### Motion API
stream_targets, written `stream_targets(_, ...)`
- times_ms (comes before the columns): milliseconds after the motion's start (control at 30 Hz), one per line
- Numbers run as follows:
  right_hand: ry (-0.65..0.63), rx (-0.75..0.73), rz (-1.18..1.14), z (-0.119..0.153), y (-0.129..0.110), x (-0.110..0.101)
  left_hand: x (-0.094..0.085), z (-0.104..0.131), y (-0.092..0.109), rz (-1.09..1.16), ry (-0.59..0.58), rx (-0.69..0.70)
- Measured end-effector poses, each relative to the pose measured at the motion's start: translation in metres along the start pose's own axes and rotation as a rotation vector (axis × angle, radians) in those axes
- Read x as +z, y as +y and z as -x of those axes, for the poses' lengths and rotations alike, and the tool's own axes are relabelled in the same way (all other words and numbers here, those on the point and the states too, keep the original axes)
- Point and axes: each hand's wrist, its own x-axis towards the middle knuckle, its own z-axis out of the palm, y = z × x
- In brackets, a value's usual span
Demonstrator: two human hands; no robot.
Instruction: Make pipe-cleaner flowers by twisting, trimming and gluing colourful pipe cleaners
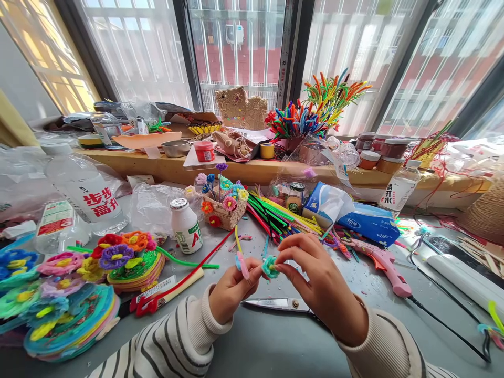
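Note:
Between my two hands is a small teal pipe-cleaner flower (270, 267) with a yellowish centre. My left hand (235, 291) is closed, its thumb and forefinger pinching at the flower's left edge. A pink and light-blue fuzzy piece (243, 264) also sits in the left fingers, and a yellow pipe cleaner (237, 239) rises just behind it; whether they are joined I cannot tell. From the right, my right hand (311, 278) pinches the flower near its centre with thumb and fingertips. Below the hands lie scissors (275, 304), partly covered by my right hand.
A woven basket of fuzzy flowers (226, 212), a white bottle (186, 226) and a pile of pipe cleaners (271, 212) stand beyond the hands. At right lies a pink glue gun (380, 262) with its black cord. Flower-topped discs (74, 320) fill the left; a red pipe cleaner (192, 262) crosses nearby.

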Motion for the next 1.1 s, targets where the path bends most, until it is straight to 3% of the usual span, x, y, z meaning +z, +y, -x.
stream_targets(200,0.087,0.135,-0.065,-0.002,0.006,-0.004,-0.001,-0.003,0.006,0.314,0.128,-0.009)
stream_targets(300,-0.019,0.173,-0.109,-0.002,0.010,0.000,-0.002,-0.004,0.012,0.464,0.187,-0.033)
stream_targets(400,-0.181,0.194,-0.153,0.000,0.012,0.009,-0.003,-0.004,0.013,0.486,0.214,-0.055)
stream_targets(500,-0.247,0.239,-0.204,0.004,0.009,0.019,-0.004,-0.003,0.011,0.495,0.201,-0.039)
stream_targets(833,-0.354,0.318,-0.500,0.014,-0.008,0.046,-0.004,-0.003,0.008,0.511,0.306,-0.084)
stream_targets(1100,-0.331,0.479,-0.684,0.012,0.001,0.045,-0.007,-0.005,0.008,0.575,0.313,-0.133)
